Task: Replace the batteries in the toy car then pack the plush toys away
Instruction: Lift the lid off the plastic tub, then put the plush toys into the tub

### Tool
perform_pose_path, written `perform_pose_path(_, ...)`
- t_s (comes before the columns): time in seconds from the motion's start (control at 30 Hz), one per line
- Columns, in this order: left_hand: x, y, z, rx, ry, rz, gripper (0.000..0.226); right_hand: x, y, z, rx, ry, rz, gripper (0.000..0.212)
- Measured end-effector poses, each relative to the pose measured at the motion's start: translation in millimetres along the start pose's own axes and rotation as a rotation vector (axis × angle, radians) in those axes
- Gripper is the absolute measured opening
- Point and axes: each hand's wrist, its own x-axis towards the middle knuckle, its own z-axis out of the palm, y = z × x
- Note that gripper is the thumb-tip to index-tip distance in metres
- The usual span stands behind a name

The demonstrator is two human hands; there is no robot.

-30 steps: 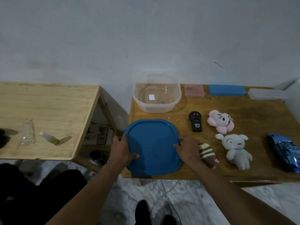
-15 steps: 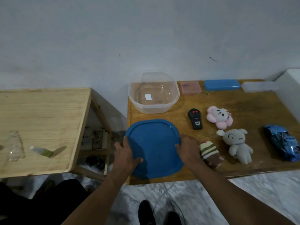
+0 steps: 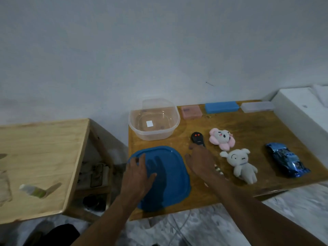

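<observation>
A blue lid point(image 3: 168, 176) lies flat near the front of the wooden table point(image 3: 266, 132). My left hand point(image 3: 137, 176) lies spread on the lid's left part. My right hand point(image 3: 200, 162) is off the lid, open above the table, its fingertips near the black remote point(image 3: 197, 138). It covers most of a striped brown plush point(image 3: 218, 170). A clear tub point(image 3: 154, 119) stands behind the lid with nothing in it. A pink flower plush point(image 3: 221, 139) and a white dog plush point(image 3: 239, 164) lie to the right. The blue toy car point(image 3: 285, 159) sits at the far right.
Pink point(image 3: 191, 111), blue point(image 3: 221, 107) and clear point(image 3: 257, 106) flat boxes line the back edge. A white block point(image 3: 301, 110) stands at the right. A lighter table point(image 3: 39, 162) on the left carries a small bottle point(image 3: 32, 190). There is a gap between the tables.
My right hand let go of the lid's right edge and moved up toward the remote. My left hand slid further onto the lid. The view shifted left.
</observation>
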Motion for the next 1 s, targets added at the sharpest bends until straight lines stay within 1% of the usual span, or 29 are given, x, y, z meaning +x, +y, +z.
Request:
perform_pose_path(0.13,18.2,47.4,-7.7,0.015,0.042,0.164,0.072,12.8,14.4,-28.4,0.027,0.067,-0.055,0.031)
perform_pose_path(0.27,41.9,99.9,-12.8,0.084,0.086,0.308,0.063,32.0,38.8,-58.5,-0.016,0.067,-0.067,0.033)
perform_pose_path(0.37,62.2,138.7,-7.9,0.148,0.087,0.361,0.055,46.4,66.3,-75.1,-0.02,0.066,-0.113,0.039)
perform_pose_path(0.47,81.0,170.0,8.0,0.221,0.062,0.383,0.059,68.3,97.2,-82.5,-0.041,0.008,-0.186,0.041)
perform_pose_path(0.63,104.0,213.6,41.7,0.318,-0.009,0.309,0.057,107.3,146.4,-85.7,-0.143,-0.073,-0.365,0.036)
perform_pose_path(0.7,109.6,225.8,54.9,0.339,-0.04,0.263,0.057,118.1,161.5,-85.2,-0.16,-0.129,-0.396,0.04)
perform_pose_path(0.87,111.9,243.5,81.4,0.337,-0.128,0.149,0.061,132.8,184.1,-82.1,-0.159,-0.302,-0.403,0.056)
perform_pose_path(1.0,117.0,243.6,92.8,0.287,-0.172,0.076,0.057,140.2,184.3,-73.9,-0.144,-0.375,-0.454,0.062)
